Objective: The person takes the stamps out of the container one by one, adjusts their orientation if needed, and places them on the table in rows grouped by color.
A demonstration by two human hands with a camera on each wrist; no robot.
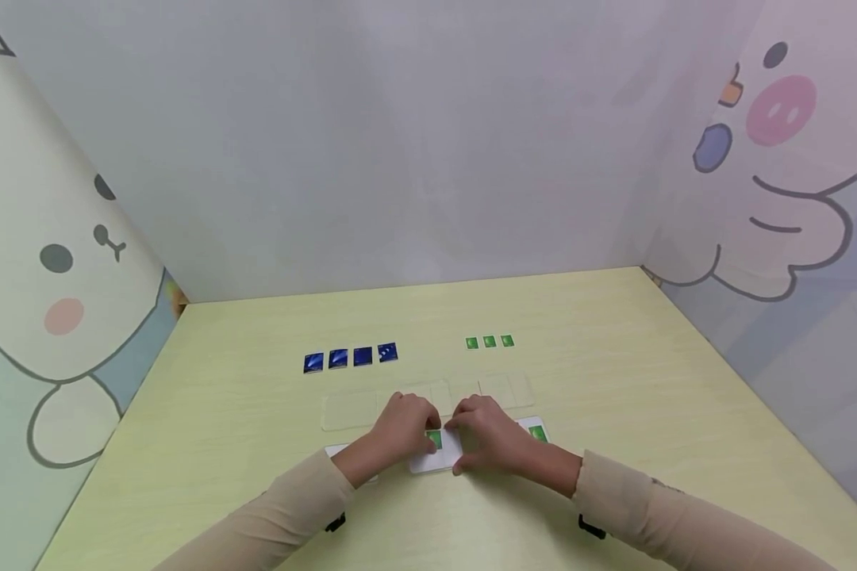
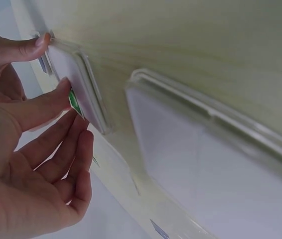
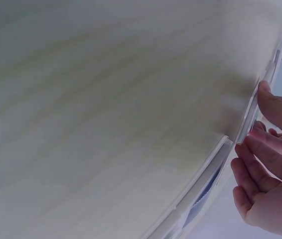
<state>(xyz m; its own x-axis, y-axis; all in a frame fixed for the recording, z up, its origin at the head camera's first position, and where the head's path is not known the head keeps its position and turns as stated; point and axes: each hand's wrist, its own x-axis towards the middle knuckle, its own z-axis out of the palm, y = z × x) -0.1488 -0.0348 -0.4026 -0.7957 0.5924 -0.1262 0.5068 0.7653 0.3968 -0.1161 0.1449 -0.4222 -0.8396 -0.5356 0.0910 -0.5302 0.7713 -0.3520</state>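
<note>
A white rectangular case point(image 1: 448, 456) with a clear rim lies near the middle of the table. On its white face is a small green card point(image 1: 435, 438), which my left hand point(image 1: 403, 423) pinches between thumb and fingers; the left wrist view shows the thumb on the edge of the green card point(image 2: 74, 101). My right hand point(image 1: 496, 436) grips the right side of the same case, its thumb at the near edge and its fingers at the far edge. The right wrist view shows the right hand point(image 3: 273, 164) around the thin case edge.
Another white case point(image 1: 334, 450) lies left, partly behind the left forearm. A third case point(image 1: 521, 423), bearing a green card point(image 1: 538, 433), lies right. Beyond the hands are clear plastic covers point(image 1: 350, 410), several dark blue cards point(image 1: 339, 358) and three green cards point(image 1: 489, 342).
</note>
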